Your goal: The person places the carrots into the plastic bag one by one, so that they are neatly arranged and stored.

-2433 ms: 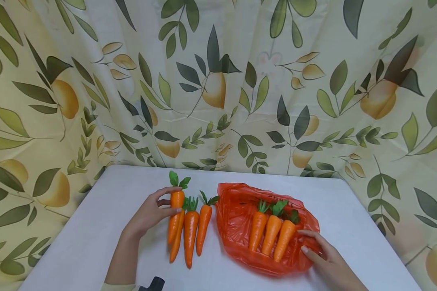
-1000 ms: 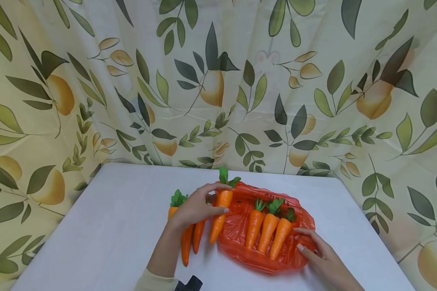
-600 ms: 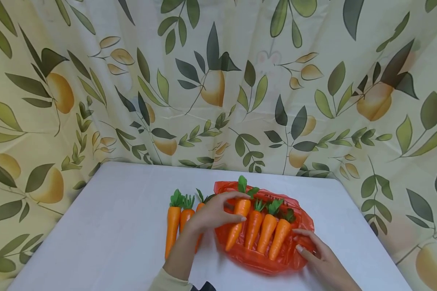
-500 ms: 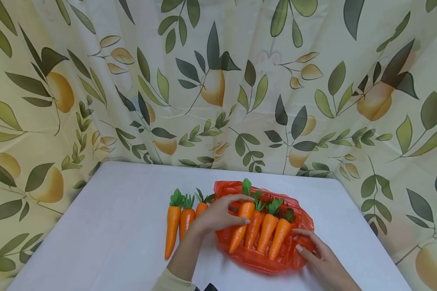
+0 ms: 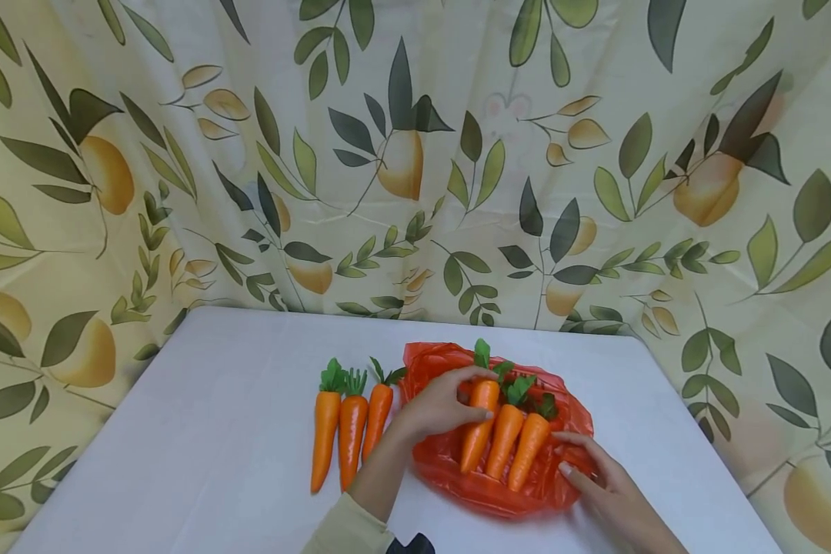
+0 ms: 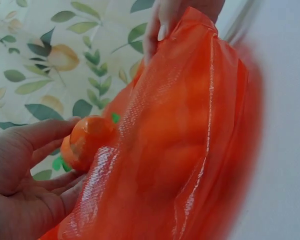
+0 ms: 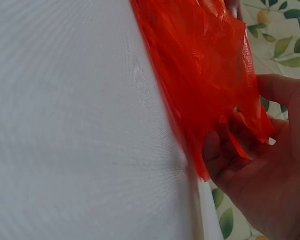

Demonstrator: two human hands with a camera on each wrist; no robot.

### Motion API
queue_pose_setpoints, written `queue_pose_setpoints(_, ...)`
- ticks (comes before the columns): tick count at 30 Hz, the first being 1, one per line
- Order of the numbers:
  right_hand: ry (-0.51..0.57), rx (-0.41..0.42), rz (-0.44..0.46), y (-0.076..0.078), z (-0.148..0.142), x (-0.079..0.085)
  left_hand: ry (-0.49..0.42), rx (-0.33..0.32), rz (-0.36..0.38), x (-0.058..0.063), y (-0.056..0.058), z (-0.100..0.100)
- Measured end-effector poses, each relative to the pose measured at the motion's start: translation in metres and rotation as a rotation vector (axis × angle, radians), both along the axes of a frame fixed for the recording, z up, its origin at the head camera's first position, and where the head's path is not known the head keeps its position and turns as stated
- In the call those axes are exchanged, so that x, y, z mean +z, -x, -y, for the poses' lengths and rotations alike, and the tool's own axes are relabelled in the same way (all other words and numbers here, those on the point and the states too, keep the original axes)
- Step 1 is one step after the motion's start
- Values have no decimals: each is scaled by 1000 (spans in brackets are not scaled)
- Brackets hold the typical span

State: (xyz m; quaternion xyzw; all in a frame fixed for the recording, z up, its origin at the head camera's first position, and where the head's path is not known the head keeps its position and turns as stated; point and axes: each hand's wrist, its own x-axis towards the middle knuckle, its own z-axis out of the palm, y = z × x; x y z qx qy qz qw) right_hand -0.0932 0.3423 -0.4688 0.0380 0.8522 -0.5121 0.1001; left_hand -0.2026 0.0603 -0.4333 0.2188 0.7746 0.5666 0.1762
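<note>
Carrot (image 5: 479, 438) in grip of left hand (image 5: 445, 405), red bag (image 5: 498, 498) in right hand (image 7: 270, 175); outside carrots (image 5: 352, 433) head-view only.

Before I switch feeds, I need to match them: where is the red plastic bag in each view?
Head: red plastic bag, lower half, right of centre, right hand at its right edge.
Left wrist: bag fills the middle, reaching the bottom edge.
Right wrist: bag at upper centre-right, from the top edge down to that hand.
Shared landmark: leaf-patterned cloth, in all three.
</note>
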Motion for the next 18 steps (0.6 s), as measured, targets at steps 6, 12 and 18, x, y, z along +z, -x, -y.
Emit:
queue_pose_setpoints(6,-1,-4,1,1,1,0,-2,73,10,-4,4,-8)
queue_pose_setpoints(12,-28,31,-51,2,0,-2,46,113,-25,-10,5,-6)
queue_pose_setpoints(18,-29,21,-50,1,-2,-4,90,115,-43,-12,4,-1)
